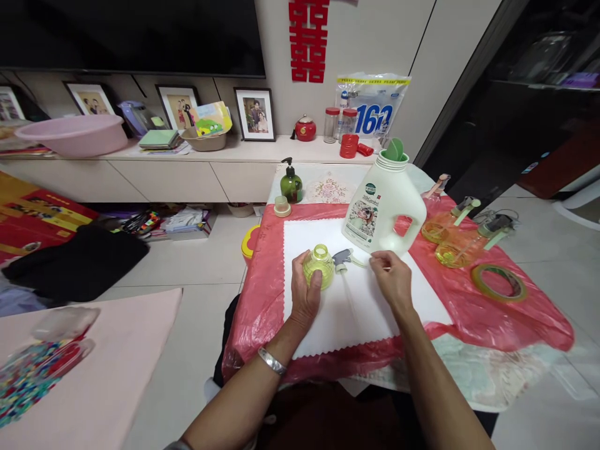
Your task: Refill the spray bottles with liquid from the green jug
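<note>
My left hand is wrapped round a small yellow-green clear bottle, upright with its neck uncapped. A grey spray trigger head with a pale green lever lies beside the bottle, its thin clear tube stretching toward me over a white scalloped mat. Just right of the lever, my right hand has its fingertips pinched together; whether anything is between them is hidden. Behind that hand stands a large white jug with a handle, a flower label and a green piece in its open mouth.
Red plastic sheeting covers the table. On the right are spray bottles with yellow liquid and a tape roll. A green pump bottle and a pale cap stand at the back left. A pink table is at left.
</note>
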`<state>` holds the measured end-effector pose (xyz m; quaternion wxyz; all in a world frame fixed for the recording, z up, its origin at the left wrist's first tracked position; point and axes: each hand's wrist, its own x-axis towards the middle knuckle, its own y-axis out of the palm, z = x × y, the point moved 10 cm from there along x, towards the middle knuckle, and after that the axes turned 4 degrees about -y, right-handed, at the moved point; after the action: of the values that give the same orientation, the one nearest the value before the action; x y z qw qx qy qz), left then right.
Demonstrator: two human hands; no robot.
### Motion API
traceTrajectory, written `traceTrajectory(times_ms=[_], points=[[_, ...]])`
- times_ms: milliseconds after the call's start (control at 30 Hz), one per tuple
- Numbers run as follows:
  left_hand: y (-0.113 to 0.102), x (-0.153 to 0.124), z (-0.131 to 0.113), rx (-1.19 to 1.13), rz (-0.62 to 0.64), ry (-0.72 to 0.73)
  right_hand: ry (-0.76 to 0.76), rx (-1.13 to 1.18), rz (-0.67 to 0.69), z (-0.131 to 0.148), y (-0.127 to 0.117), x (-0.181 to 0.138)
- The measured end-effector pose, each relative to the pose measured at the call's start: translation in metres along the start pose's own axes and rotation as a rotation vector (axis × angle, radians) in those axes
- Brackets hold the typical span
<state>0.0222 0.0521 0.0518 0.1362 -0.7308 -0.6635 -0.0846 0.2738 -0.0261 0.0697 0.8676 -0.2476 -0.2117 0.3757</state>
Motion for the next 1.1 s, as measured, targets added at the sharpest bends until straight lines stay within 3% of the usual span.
traceTrajectory(times_ms=[200,300,433,567,700,933,1100], points=[[0.000,0.000,0.005,-0.006,-0.012,-0.010,-0.018,-0.256,0.323,0.037,0.059,-0.015],[0.001,-0.001,0.009,-0.035,-0.002,-0.022,0.027,-0.341,0.384,0.040,0.075,-0.019],[0.001,-0.001,0.012,-0.065,-0.008,-0.034,0.091,-0.315,0.401,0.035,0.077,-0.017],[-0.001,-0.001,0.013,-0.069,-0.018,-0.055,0.131,-0.101,0.358,0.026,0.063,-0.012],[-0.001,-0.001,0.011,-0.041,-0.020,-0.071,0.148,0.302,0.271,0.031,0.036,-0.007],[-0.002,0.001,0.004,-0.027,-0.038,-0.053,-0.038,0.848,0.127,0.093,-0.020,0.004],[0.000,0.000,0.004,-0.049,-0.019,-0.044,-0.259,1.056,-0.115,0.137,-0.056,-0.004]])
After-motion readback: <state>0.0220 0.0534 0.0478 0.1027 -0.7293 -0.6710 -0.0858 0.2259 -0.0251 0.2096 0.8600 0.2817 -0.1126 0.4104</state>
